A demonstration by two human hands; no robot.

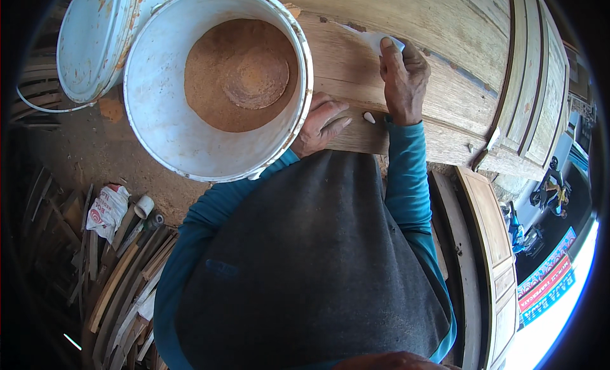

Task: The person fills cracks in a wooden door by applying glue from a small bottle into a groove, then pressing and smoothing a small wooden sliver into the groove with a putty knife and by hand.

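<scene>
My right hand (405, 77) is closed around a small white squeeze bottle (380, 42), thumb on top. The bottle lies nearly level, its thin pointed nozzle aimed left, just over a dark seam in the wooden door panel (356, 71). My left hand (321, 125) rests on the panel's near edge, fingers apart and slightly bent, nothing visible in them. The white bucket partly hides it. A small white cone-shaped cap (369, 117) lies on the wood between my hands.
A white bucket (152, 96) holding brown powder and a round disc-shaped thing stands at upper left, beside a white lid (86, 46). Wood strips (121, 294) and a white bag (108, 210) lie lower left. Another panelled door (492, 243) leans at right.
</scene>
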